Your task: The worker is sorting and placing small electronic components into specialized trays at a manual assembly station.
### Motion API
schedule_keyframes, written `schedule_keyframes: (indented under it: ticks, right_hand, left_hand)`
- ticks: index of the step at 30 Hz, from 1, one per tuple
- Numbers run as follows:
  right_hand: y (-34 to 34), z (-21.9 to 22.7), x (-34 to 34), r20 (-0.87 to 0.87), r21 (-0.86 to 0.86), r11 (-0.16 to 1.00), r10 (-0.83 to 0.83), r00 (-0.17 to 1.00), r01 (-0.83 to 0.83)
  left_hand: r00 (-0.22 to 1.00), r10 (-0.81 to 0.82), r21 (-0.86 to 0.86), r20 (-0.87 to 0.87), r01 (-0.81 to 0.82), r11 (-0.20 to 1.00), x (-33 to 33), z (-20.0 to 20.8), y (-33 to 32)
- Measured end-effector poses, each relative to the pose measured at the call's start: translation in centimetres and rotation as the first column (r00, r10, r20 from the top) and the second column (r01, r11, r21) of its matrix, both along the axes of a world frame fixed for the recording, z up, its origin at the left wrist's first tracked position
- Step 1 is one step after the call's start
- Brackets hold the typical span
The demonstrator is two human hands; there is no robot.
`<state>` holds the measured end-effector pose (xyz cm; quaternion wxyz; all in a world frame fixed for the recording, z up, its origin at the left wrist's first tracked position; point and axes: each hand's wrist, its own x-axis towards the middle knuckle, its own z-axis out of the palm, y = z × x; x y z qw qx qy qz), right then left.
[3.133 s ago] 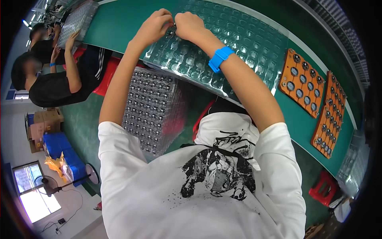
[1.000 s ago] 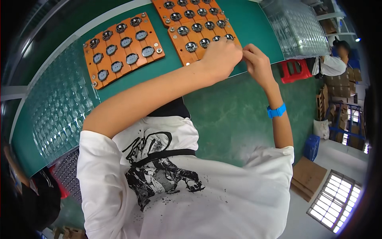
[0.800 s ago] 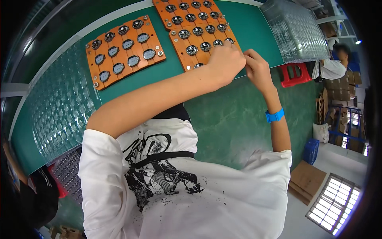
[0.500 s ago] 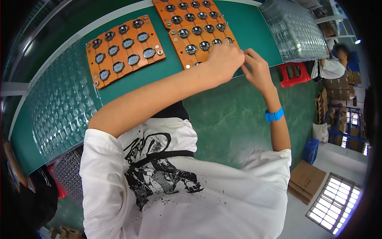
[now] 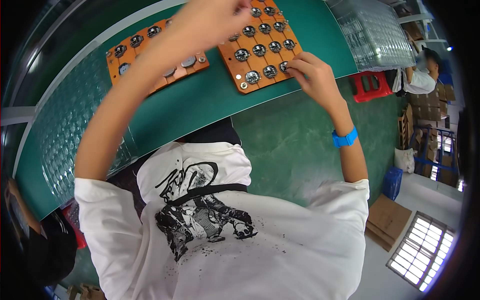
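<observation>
An orange fixture board point(image 5: 275, 60) with rows of small round electronic parts lies in front of me. My right hand point(image 5: 317, 80), a blue band on its wrist, is at the board's near right corner. Its thumb and forefinger are closed at the edge of a round part point(image 5: 283, 66) in the nearest row. My left hand point(image 5: 220, 20) reaches over the far left of this board, its fingers blurred and partly cut off by the top edge. Beneath my left forearm sits a second orange board point(image 5: 155, 45) with similar parts, several of them grey-topped.
Both boards rest on a green table point(image 5: 200, 95). Clear plastic trays lie at the left point(image 5: 70, 125), and a tall stack of them point(image 5: 372, 45) stands at the right. A red stool point(image 5: 370, 87) is beyond the table edge. A person point(image 5: 422, 75) is at the far right.
My hands have moved apart. The left went up and left over the boards; the right moved slightly down-left onto the near corner. The near row of parts is now uncovered.
</observation>
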<state>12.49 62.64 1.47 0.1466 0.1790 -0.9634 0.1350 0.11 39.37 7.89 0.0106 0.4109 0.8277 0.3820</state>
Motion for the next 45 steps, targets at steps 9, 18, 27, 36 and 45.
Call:
schedule_keyframes:
  ticks: [9, 18, 27, 36, 45]
  right_hand:
    - [-0.2, 0.0, -0.4, 0.005, -0.038, 0.999, 0.026, 1.000, -0.026]
    - [-1.1, 0.6, 0.0, 0.073, -0.018, 1.000, 0.003, 0.997, -0.001]
    - [-1.0, 0.0, 0.4, 0.068, 0.041, 0.999, -0.006, 0.998, 0.003]
    - [-1.2, 0.3, -0.1, 0.047, 0.066, 0.997, 0.026, 0.999, -0.030]
    - [-0.8, 1.2, -1.0, 0.121, 0.194, 0.980, 0.022, 0.992, -0.045]
  left_hand:
    - [0.969, 0.245, -0.096, 0.023, -0.242, 0.965, -6.7, -3.1, -16.7]
    - [0.966, 0.215, -0.044, -0.141, -0.223, 0.974, -3.2, -5.3, -20.0]
    - [0.967, 0.208, -0.049, -0.148, -0.217, 0.975, -1.4, -7.5, -21.0]
    - [0.938, 0.189, -0.127, -0.290, -0.234, 0.964, -0.5, -8.1, -20.6]
    - [0.924, 0.162, -0.292, -0.347, -0.271, 0.917, -0.3, -6.8, -19.4]
